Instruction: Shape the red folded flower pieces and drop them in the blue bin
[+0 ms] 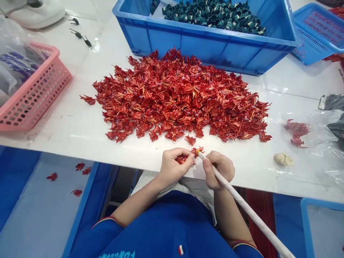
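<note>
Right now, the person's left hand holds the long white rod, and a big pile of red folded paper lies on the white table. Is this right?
No: the head view shows the right hand holding the long white rod, not the left hand. The big pile of red folded paper does lie on the white table.

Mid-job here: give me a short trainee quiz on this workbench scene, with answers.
1. Which hand grips the long white stick?
2. True or false: the dark green folded pieces lie in the blue plastic crate.
3. What stands left of the red folded paper pile: A a cardboard box, B a pink perforated plastic basket, C a metal tray?

Key: 1 right hand; 2 true; 3 B.
</note>
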A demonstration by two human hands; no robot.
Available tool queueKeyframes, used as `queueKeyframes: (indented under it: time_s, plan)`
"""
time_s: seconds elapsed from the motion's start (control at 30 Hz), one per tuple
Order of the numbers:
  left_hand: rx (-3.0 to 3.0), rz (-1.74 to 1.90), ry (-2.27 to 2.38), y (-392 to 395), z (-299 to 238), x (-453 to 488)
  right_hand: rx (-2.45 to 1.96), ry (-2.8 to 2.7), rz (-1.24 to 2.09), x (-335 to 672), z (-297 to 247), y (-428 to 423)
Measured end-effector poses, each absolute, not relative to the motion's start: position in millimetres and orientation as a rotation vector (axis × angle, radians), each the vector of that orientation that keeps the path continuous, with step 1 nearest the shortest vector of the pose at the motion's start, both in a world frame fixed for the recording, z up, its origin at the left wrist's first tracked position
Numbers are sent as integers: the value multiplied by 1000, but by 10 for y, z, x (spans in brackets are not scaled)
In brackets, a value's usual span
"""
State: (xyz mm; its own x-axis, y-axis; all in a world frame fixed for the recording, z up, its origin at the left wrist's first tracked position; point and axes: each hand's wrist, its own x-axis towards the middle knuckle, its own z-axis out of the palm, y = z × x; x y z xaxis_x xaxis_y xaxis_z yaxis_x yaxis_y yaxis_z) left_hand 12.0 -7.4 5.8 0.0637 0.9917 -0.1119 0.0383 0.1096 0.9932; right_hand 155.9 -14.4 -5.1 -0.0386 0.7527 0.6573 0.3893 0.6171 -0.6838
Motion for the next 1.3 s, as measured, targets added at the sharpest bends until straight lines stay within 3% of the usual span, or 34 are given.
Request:
queueKeyframes:
  time_s: [1.3]
  plan:
    - [1495,1116,1228,-83,17,121,-950,-1677,422,1586,-25,-143]
